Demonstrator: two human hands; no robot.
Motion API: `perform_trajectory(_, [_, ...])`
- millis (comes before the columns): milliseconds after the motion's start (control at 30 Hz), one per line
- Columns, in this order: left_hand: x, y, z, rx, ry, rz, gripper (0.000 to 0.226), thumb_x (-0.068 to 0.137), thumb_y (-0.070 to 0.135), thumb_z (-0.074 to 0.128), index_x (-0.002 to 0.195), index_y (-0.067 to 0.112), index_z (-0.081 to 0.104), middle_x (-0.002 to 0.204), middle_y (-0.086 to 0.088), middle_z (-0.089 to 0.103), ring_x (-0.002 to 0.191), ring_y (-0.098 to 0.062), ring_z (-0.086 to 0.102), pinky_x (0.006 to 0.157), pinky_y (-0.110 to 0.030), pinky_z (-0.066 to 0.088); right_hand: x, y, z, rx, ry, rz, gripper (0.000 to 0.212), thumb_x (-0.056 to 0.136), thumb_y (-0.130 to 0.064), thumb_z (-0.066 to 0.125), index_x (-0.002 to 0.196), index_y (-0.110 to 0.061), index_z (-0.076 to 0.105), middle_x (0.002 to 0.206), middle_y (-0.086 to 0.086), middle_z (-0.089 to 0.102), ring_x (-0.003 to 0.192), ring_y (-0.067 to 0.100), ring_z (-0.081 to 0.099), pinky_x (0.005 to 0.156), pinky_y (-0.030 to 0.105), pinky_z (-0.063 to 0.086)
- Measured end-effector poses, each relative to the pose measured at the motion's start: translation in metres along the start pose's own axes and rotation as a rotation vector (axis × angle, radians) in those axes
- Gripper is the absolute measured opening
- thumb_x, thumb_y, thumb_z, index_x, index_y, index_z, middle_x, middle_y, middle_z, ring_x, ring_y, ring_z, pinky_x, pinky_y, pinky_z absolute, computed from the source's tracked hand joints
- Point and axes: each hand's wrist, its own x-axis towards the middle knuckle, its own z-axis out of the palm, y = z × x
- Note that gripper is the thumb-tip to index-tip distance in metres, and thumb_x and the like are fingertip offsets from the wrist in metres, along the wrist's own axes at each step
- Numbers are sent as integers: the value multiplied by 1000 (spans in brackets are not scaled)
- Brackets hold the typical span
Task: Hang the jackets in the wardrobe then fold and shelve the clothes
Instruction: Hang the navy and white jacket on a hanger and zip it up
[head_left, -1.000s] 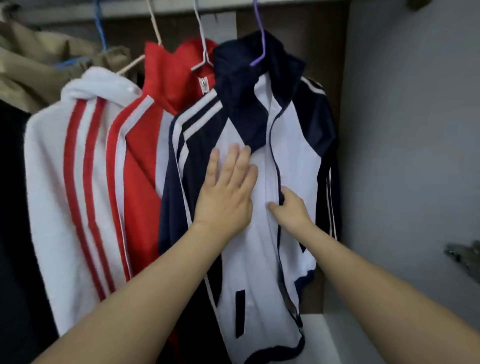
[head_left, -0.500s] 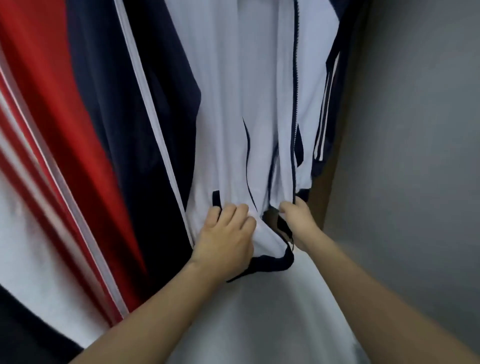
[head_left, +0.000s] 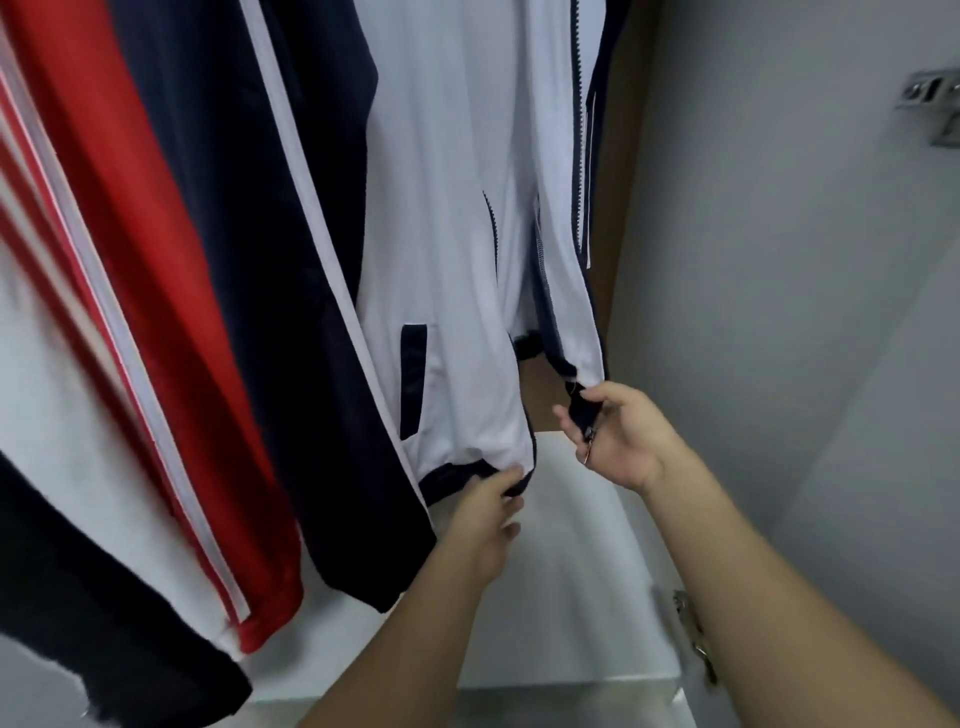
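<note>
A navy and white track jacket (head_left: 447, 218) hangs in the wardrobe, its front unzipped and parted at the bottom. My left hand (head_left: 483, 512) pinches the dark hem of the left front panel. My right hand (head_left: 618, 436) grips the bottom corner of the right front panel, where the zipper end and a small metal pull show. Left of it hangs a red and white jacket (head_left: 150, 249), and a white jacket with red stripes (head_left: 31, 291) sits at the far left edge. The hangers are out of view above.
The grey wardrobe side wall (head_left: 779, 270) stands at the right with metal hinges (head_left: 930, 98) on it. A white wardrobe floor (head_left: 576, 587) lies below the jackets. A dark garment (head_left: 93, 613) hangs at the lower left.
Both hands slid down from the jacket's chest to its bottom hem. They have since moved apart, each holding one front panel, and the view tilted down.
</note>
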Motion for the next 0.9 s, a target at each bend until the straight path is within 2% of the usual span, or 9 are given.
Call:
perform_trajectory(67, [-4, 0, -3, -89, -61, 60, 21, 92, 15, 66, 112, 17, 59, 104, -3, 67, 75, -13, 62, 63, -25, 43, -8, 4, -9, 207, -35, -29, 18, 75, -26, 52, 90, -17, 53, 92, 4, 60, 74, 17, 56, 63, 27, 30])
perform_trajectory(167, [-17, 6, -15, -89, -189, 162, 20, 91, -3, 61, 103, 12, 56, 86, -5, 67, 65, -13, 64, 58, -23, 48, -15, 22, -7, 483, -11, -38, 10, 87, -22, 46, 81, -18, 54, 86, 1, 57, 76, 17, 53, 70, 27, 33])
perform_trajectory(300, [-44, 16, -38, -182, -299, 79, 27, 78, -12, 63, 95, 6, 52, 72, -10, 64, 62, -15, 66, 59, -24, 56, -27, 52, 4, 506, 7, -36, 23, 91, 2, 39, 77, -17, 41, 70, 2, 48, 65, 14, 47, 68, 26, 32])
perform_trajectory(367, [-59, 21, -48, -213, -309, -17, 14, 72, -7, 64, 83, 0, 59, 68, -11, 64, 59, -15, 66, 57, -23, 57, -39, 66, 7, 488, -73, -29, 19, 84, 4, 48, 73, -11, 47, 62, 4, 54, 67, 14, 52, 72, 25, 36])
perform_trajectory(433, [-71, 25, -58, -216, -325, 2, 8, 72, -6, 64, 77, 0, 62, 69, -10, 64, 59, -14, 66, 58, -23, 58, -49, 77, 7, 425, -139, -36, 12, 73, 3, 57, 69, -9, 54, 64, 5, 57, 68, 15, 53, 74, 26, 38])
perform_trajectory(567, [-88, 37, -70, -112, -400, 221, 17, 78, -1, 66, 91, 10, 67, 82, -3, 63, 67, -11, 54, 57, -22, 49, -60, 78, 14, 202, -231, -122, 19, 70, 1, 61, 79, -13, 52, 77, 6, 57, 66, 14, 51, 65, 24, 37])
perform_trajectory(633, [-93, 45, -69, -67, -387, 349, 16, 77, 3, 67, 87, 14, 73, 82, -1, 66, 63, -9, 53, 56, -20, 47, -67, 74, 21, 21, -254, -192, 17, 73, -4, 65, 88, -11, 61, 76, 1, 63, 63, 10, 55, 60, 20, 38])
perform_trajectory(700, [-97, 51, -65, -94, -373, 439, 12, 77, 6, 68, 84, 13, 74, 80, -2, 68, 61, -8, 56, 57, -19, 50, -70, 75, 26, -106, -245, -226, 29, 71, -11, 71, 100, -8, 67, 75, -5, 65, 63, 6, 51, 62, 20, 33])
perform_trajectory(900, [-103, 48, -50, -136, -249, 581, 10, 78, 7, 71, 79, 7, 61, 68, -5, 64, 59, -11, 62, 57, -23, 53, -74, 83, 34, -17, -363, -254, 13, 77, -9, 66, 79, -13, 78, 78, -3, 69, 56, 4, 49, 59, 14, 41])
